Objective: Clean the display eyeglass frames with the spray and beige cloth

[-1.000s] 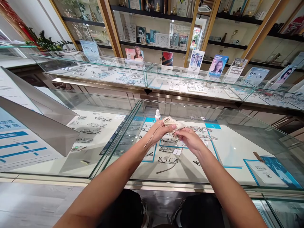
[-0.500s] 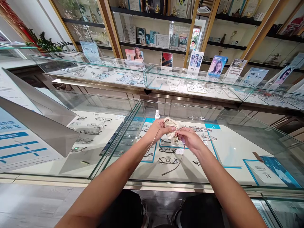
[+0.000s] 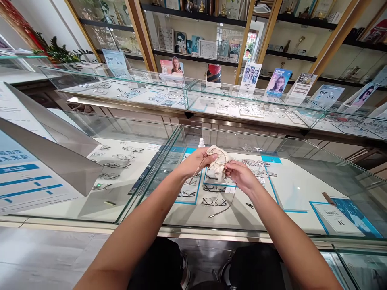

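Note:
A cream cloth (image 3: 218,161) is bunched around a lens of thin-framed glasses (image 3: 229,207), whose curved temple hangs down on the right. My left hand (image 3: 198,160) pinches the cloth and frame from the left, with the other temple slanting below it. On the right, my right hand (image 3: 240,173) has its fingers closed on the frame beside the cloth. A small white tag (image 3: 230,189) hangs near the frame. Behind my left hand stands a white bottle (image 3: 201,142) on the glass case.
Under my hands is a glass display case (image 3: 187,221) with several glasses (image 3: 214,201) inside. A folded sign (image 3: 33,177) stands at the left. Behind runs another glass counter (image 3: 145,110) with upright cards.
The cloth has spread out and shifted slightly on the lens. My left thumb has moved a little left and up. The view has shifted slightly.

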Demonstrator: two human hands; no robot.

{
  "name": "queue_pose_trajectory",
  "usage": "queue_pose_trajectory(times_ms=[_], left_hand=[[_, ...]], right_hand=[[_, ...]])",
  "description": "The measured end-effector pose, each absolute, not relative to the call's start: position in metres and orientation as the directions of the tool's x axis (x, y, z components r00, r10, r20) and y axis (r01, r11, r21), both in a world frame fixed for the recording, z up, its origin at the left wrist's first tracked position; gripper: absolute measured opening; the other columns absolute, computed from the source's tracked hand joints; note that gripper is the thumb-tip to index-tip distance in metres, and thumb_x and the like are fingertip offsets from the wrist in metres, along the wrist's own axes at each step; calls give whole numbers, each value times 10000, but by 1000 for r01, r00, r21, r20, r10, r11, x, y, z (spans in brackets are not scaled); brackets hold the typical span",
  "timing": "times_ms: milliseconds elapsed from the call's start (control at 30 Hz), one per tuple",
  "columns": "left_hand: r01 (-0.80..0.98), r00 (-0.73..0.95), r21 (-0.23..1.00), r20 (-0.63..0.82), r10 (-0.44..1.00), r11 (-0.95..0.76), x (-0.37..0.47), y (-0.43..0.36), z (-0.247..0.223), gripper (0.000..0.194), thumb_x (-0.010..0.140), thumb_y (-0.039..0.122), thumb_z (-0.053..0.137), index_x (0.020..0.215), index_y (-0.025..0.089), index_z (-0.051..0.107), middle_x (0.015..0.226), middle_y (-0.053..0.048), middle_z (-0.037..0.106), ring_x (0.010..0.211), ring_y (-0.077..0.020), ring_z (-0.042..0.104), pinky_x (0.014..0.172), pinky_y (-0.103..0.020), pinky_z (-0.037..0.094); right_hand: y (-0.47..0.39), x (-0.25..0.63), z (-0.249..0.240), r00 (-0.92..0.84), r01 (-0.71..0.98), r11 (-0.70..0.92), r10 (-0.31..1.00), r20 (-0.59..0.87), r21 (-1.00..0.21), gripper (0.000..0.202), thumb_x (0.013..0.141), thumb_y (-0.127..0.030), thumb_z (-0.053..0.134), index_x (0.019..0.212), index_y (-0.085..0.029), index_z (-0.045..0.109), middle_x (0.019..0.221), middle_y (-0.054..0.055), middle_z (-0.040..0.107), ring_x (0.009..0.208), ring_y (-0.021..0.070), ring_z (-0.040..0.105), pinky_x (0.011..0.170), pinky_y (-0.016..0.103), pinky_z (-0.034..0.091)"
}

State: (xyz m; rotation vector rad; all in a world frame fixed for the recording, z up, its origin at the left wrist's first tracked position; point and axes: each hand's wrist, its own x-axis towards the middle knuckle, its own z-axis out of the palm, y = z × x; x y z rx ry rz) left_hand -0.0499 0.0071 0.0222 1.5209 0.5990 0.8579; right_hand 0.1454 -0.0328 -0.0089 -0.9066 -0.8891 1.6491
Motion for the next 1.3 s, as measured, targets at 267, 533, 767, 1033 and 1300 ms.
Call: queue_pose_trajectory(times_ms=[267, 533, 767, 1033, 1300], left_hand=[[-205, 445, 976, 164, 881, -78, -36, 8, 10, 444, 640, 417, 937, 882, 138, 690, 834, -46, 734, 750, -161, 650, 732, -283, 499], [-111, 353, 978, 204, 913, -176, -36, 2, 11, 449, 856, 582, 734, 776, 156, 615, 679, 11, 603, 610, -108, 505, 580, -239, 380], [-104, 576, 985, 172, 799, -138, -49, 7, 24, 425, 845, 565, 747, 887, 154, 647, 765, -3, 617, 676, -114, 517, 645, -243, 410], [-91, 466, 985, 171, 868, -146, -40, 5, 18, 438, 707, 507, 867, 842, 138, 673, 733, -14, 651, 657, -127, 551, 622, -246, 408], [-189, 493, 980, 151, 857, -63, -42, 5, 20, 459, 851, 596, 740, 803, 146, 662, 729, -13, 626, 683, -123, 560, 672, -250, 466]], right_hand=[[-31, 149, -10, -220, -383, -162, 972, -81, -909, 255, 656, -378, 900, 684, -178, 745, 678, 0, 617, 647, 120, 458, 635, 296, 325], [-29, 150, -20, -292, -339, -146, 955, -43, -929, 278, 664, -410, 923, 763, -177, 810, 760, 40, 697, 687, 137, 486, 684, 315, 341], [-29, 153, -12, -273, -377, -182, 959, -79, -908, 305, 591, -412, 957, 710, -180, 799, 694, 12, 665, 655, 118, 471, 656, 297, 343], [-31, 150, -17, -327, -358, -204, 941, -83, -911, 305, 623, -417, 944, 705, -178, 772, 755, 42, 717, 651, 127, 485, 655, 312, 342], [-28, 152, -15, -319, -399, -204, 945, -73, -894, 332, 620, -436, 949, 737, -178, 777, 700, 11, 613, 647, 113, 448, 645, 297, 321]])
